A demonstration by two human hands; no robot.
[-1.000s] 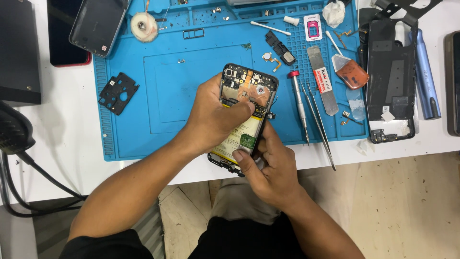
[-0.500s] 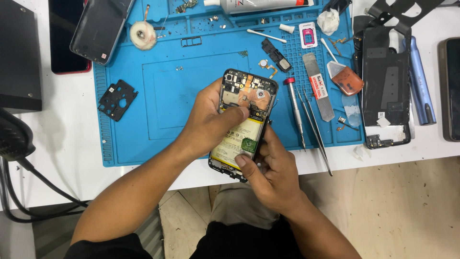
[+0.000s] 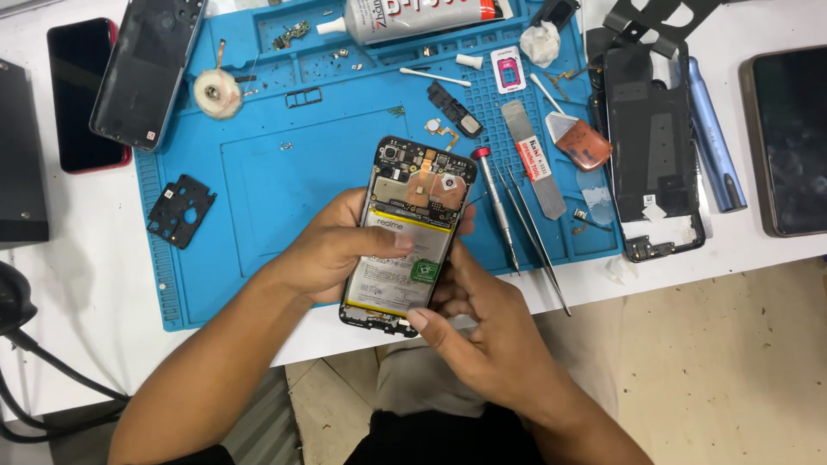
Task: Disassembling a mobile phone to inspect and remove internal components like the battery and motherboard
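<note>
An opened phone with its back cover off shows a circuit board at the top and a white battery below. My left hand grips its left side, thumb lying across the top of the battery. My right hand holds the lower right corner from beneath, thumb at the bottom edge. The phone hangs over the front edge of the blue work mat.
A screwdriver and tweezers lie right of the phone. A black back cover, blue pen tool, glue tube, tape roll, black bracket and other phones lie around.
My left thumb has slid from the board area down onto the battery. The view has shifted, so the phone sits lower in the picture.
</note>
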